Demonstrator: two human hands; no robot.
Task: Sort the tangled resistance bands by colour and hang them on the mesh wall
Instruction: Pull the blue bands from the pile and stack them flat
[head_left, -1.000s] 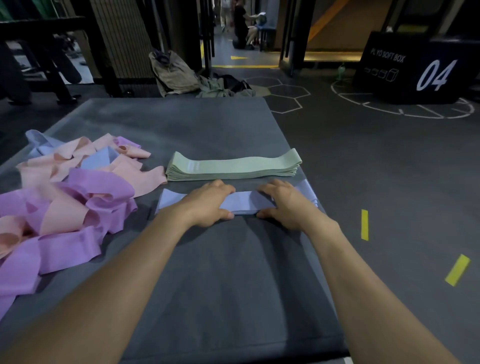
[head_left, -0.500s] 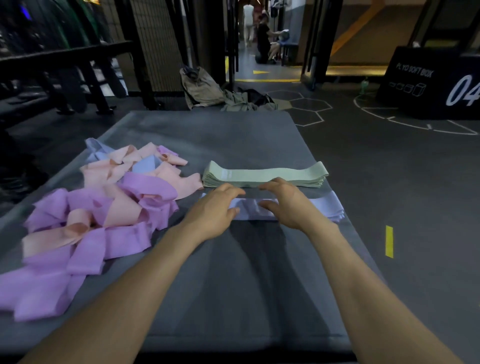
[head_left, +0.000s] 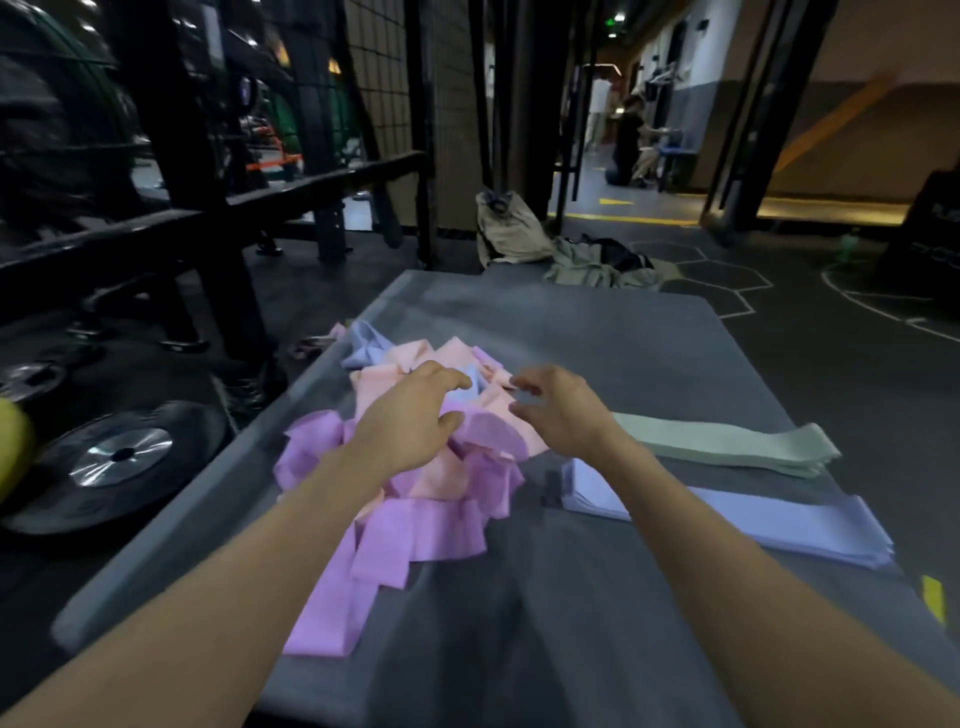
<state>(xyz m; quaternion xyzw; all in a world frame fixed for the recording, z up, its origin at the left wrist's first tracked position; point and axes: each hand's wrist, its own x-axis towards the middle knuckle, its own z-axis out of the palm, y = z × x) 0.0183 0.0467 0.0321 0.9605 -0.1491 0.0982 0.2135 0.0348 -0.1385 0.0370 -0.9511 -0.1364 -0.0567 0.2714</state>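
Both hands, the left (head_left: 410, 426) and the right (head_left: 563, 415), hover open-fingered, holding nothing, over the tangled pile (head_left: 415, 467) at nine o'clock on the counter (head_left: 597, 597). Tugging one knotted band could drag others onto the sorted green stack (head_left: 727, 447) and blue stack (head_left: 753, 514) at three o'clock.

Grey mat (head_left: 597, 332), weight plate (head_left: 111, 460) on floor at left, beige bag (head_left: 509, 228), crumpled clothes (head_left: 597, 265) beyond
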